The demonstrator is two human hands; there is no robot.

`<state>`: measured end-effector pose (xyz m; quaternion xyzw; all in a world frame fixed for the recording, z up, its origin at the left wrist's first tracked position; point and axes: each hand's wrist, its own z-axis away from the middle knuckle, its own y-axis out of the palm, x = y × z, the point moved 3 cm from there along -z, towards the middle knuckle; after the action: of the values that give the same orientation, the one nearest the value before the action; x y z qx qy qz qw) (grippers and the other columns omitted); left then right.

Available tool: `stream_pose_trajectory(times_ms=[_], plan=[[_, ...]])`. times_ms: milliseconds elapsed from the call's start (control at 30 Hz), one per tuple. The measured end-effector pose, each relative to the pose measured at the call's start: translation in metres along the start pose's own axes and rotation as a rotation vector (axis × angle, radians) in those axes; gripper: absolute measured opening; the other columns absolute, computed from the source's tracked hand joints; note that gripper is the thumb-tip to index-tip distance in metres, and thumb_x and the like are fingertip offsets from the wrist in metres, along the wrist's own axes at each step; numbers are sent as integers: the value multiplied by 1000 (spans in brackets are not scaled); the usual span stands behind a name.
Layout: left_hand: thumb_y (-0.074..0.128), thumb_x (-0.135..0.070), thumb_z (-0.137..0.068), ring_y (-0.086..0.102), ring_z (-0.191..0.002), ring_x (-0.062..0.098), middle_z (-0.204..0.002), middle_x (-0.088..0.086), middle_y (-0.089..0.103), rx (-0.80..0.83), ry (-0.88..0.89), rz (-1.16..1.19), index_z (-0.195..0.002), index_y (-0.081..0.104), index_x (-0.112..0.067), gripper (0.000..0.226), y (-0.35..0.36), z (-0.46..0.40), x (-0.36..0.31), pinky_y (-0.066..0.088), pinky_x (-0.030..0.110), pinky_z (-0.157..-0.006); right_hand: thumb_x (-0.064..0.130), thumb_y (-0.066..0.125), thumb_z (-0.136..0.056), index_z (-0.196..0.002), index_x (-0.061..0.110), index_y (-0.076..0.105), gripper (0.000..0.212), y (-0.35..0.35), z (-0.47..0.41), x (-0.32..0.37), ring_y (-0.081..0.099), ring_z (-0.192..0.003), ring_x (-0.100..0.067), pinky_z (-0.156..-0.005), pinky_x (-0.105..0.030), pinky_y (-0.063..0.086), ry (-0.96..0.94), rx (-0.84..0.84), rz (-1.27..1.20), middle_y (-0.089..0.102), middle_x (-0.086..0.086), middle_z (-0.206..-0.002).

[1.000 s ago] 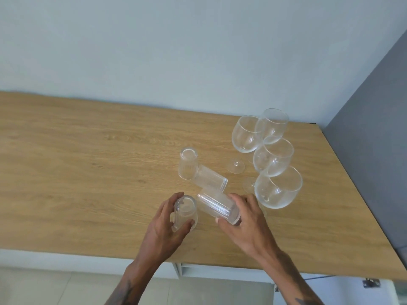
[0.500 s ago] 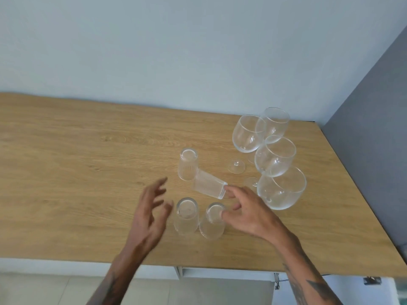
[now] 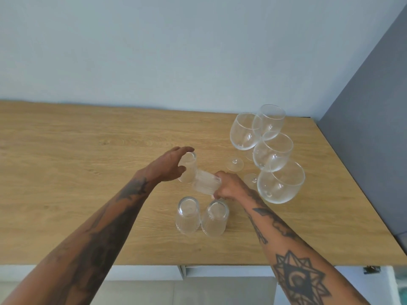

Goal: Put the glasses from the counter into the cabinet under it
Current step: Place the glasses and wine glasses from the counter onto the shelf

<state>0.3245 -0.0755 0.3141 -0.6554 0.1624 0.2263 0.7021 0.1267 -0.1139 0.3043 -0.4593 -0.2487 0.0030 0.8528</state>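
Observation:
Several clear glasses stand on the wooden counter (image 3: pixel 88 194). My left hand (image 3: pixel 168 166) curls round an upturned tumbler (image 3: pixel 188 169) at the counter's middle. Just right of it, my right hand (image 3: pixel 229 187) grips the rim end of a ribbed tumbler (image 3: pixel 204 183) lying on its side. Two more upturned tumblers stand side by side nearer me: the left tumbler (image 3: pixel 187 215) and the right tumbler (image 3: pixel 214 217). Neither hand touches them. Several wine glasses (image 3: pixel 279 182) cluster upright at the right.
A pale wall rises behind the counter and a grey panel (image 3: pixel 363 139) bounds its right end. Under the front edge I see the white cabinet front (image 3: pixel 154 272) and a gap between its doors.
Both hands have reached away from the two near tumblers to the farther pair. My left hand now wraps the upturned tumbler, and my right has taken the lying one.

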Motion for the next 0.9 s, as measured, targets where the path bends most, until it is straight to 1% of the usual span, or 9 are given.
stream_pose_trajectory(times_ms=[100, 133, 233, 333, 433, 567, 700, 800, 900], plan=[[68, -8, -89, 55, -117, 24, -147, 9, 49, 34, 11, 43, -148, 40, -21, 67, 4, 11, -1, 42, 28, -90, 16, 83, -71, -129, 14, 41, 72, -11, 8, 1, 61, -96, -25, -59, -25, 42, -8, -64, 2, 57, -9, -115], [68, -9, -88, 54, -113, 21, -146, 8, 50, 49, 5, 53, -148, 41, -21, 66, 4, 14, -2, 41, 27, -89, 16, 84, -71, -128, 16, 42, 71, -16, 12, 4, 61, -94, -25, -58, -25, 41, -19, -78, 28, 55, -9, -115], [68, -18, -89, 57, -105, 18, -142, 6, 55, 80, -28, 101, -146, 45, -23, 61, 1, 23, -2, 44, 31, -89, 11, 82, -73, -134, 21, 49, 70, -29, 22, 16, 53, -113, -28, -75, -30, 49, -52, -112, 118, 40, -13, -132], [69, -23, -90, 63, -108, 20, -141, 6, 57, 108, -62, 128, -144, 47, -26, 59, 2, 31, -4, 49, 36, -94, 8, 78, -76, -137, 24, 50, 69, -31, 27, 28, 40, -126, -30, -92, -35, 51, -64, -85, 243, 31, -14, -139], [69, -23, -89, 61, -106, 18, -141, 5, 57, 118, -70, 135, -143, 48, -26, 58, 5, 37, -8, 46, 31, -89, 8, 75, -79, -138, 27, 49, 67, -22, 29, 32, 37, -127, -29, -95, -37, 50, -58, -21, 332, 30, -14, -140], [69, -21, -87, 58, -105, 17, -142, 5, 56, 110, -85, 159, -141, 49, -27, 58, 9, 42, -14, 43, 29, -87, 6, 68, -84, -140, 27, 46, 64, -16, 33, 37, 35, -129, -29, -97, -38, 49, -79, -13, 371, 28, -14, -142], [68, -25, -89, 57, -119, 21, -145, 4, 54, 90, -95, 160, -139, 53, -25, 52, 6, 44, -20, 43, 31, -91, -2, 59, -86, -147, 26, 37, 70, -30, 53, 48, 41, -129, -30, -97, -37, 50, -126, -1, 336, 27, -14, -147], [64, -27, -95, 61, -116, 22, -136, 7, 60, -108, -23, 192, -133, 60, -19, 38, -11, 39, -40, 49, 30, -88, 1, 57, -89, -144, 24, 42, 61, -63, 88, 54, 47, -126, -25, -97, -34, 49, -287, -172, 203, 37, -8, -145], [63, -22, -97, 67, -105, 21, -120, 4, 68, -257, 116, 237, -122, 68, -17, 26, -30, 27, -84, 57, 36, -85, 22, 66, -88, -128, 23, 57, 41, -101, 139, 34, 58, -103, -13, -90, -38, 53, -458, -525, -7, 58, 1, -123]])
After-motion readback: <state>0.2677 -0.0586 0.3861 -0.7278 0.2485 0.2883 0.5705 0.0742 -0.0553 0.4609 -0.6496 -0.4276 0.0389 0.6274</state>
